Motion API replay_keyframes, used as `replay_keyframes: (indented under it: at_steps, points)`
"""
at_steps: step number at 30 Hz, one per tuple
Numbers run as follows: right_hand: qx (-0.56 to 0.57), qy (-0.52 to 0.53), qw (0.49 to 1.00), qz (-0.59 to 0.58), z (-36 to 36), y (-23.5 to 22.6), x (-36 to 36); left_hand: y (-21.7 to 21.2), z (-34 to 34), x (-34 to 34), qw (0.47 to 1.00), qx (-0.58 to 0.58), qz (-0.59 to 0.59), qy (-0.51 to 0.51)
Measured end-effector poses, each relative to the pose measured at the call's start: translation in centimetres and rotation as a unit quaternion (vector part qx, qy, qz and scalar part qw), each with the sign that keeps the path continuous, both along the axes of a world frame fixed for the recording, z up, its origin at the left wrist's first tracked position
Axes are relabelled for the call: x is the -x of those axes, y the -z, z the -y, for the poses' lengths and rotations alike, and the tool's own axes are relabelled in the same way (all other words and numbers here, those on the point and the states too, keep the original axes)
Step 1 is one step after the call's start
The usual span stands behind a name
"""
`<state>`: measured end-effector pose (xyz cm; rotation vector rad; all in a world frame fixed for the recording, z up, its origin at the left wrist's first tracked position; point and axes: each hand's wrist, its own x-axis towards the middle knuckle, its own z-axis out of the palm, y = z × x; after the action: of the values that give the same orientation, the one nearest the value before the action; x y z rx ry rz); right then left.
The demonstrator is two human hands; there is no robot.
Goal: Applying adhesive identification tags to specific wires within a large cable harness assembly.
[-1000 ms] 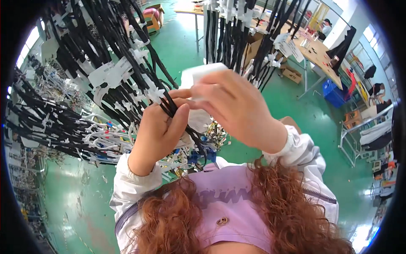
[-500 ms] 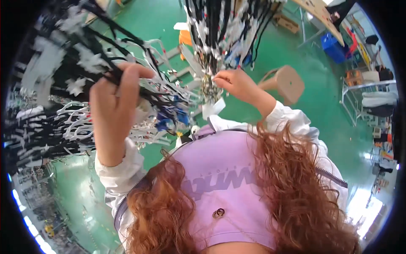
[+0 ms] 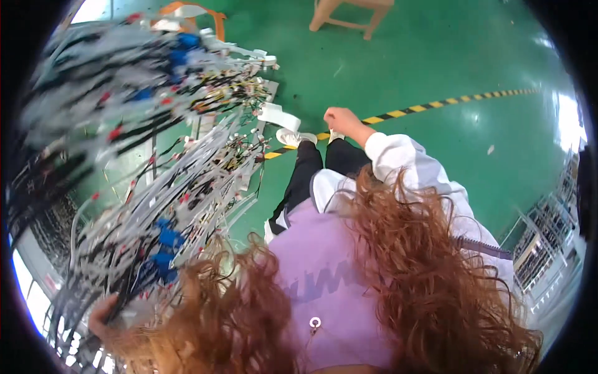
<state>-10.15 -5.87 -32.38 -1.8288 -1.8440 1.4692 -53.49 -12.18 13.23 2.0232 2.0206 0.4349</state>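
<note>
Two thick bundles of wire harnesses hang at my left, with black, white and grey cables, red bits and blue connectors. The far bundle is smeared by motion; the near bundle shows more sharply. At the lower left, my left hand is against the black cables of the near bundle, blurred and partly covered by hair, so its grip is hidden. My right hand is in front of me above the floor, fingers curled in, with nothing seen in it. A white strip sticks out from the bundle ends, apart from that hand.
A beige stool stands ahead on the green floor. Yellow-black tape crosses the floor by my shoes. An orange object is behind the far bundle. Metal racks stand at the right.
The view has swung round. My right hand has come away from the hanging bundle it was touching. My left hand has gone from above the cables to the lower left.
</note>
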Motion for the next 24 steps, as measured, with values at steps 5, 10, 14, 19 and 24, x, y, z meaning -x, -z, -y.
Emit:
replay_keyframes:
  at_steps: [5,10,14,19,24]
  points:
    - [0.079,-0.103,0.991,0.031,5.5,13.1,2.2,8.7,-6.6,-1.2,0.995,0.064,0.069,0.020]
    - [0.175,-0.075,0.980,0.066,5.4,25.6,6.6,20.4,-11.5,-1.1,0.983,0.128,0.128,0.024]
    - [0.059,-0.193,0.972,0.120,3.8,36.4,11.7,29.7,-14.0,0.8,0.969,0.186,0.159,0.015]
    - [0.010,-0.251,0.961,0.119,1.4,46.6,19.8,36.9,-16.2,2.7,0.956,0.223,0.191,-0.011]
    - [0.076,-0.320,0.933,0.145,2.0,51.2,22.8,39.3,-16.9,4.3,0.938,0.247,0.239,-0.052]
